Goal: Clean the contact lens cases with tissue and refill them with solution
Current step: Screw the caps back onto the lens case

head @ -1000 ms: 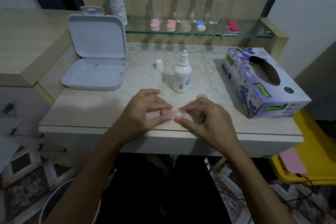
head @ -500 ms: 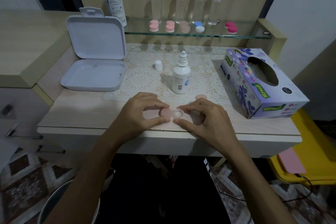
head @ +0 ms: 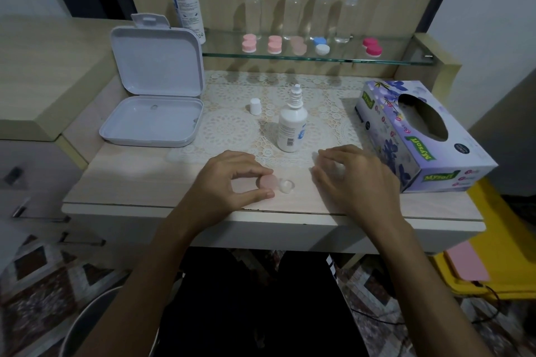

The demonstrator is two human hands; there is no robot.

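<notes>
A contact lens case (head: pixel 275 182) lies near the table's front edge, one side under a pink cap, the other well open and white. My left hand (head: pixel 232 185) pinches the pink-capped side between thumb and fingers. My right hand (head: pixel 351 180) hovers to the right of the case, apart from it, fingers loosely curved with the tips down on the table. The loose pink cap is hidden under those fingertips. An uncapped white solution bottle (head: pixel 291 124) stands upright behind the hands, its small white cap (head: pixel 255 106) to its left. A tissue box (head: pixel 420 136) lies at the right.
An open white hinged box (head: pixel 156 113) sits at the back left. A glass shelf (head: pixel 391 59) carries several lens cases, clear bottles and a tall solution bottle (head: pixel 185 0). A yellow bin (head: pixel 499 278) stands low right, a round bin (head: pixel 87 324) low left.
My right hand has let go of the case's open well and moved right and back, over where the loose pink cap lay. My left hand keeps its pinch on the capped side.
</notes>
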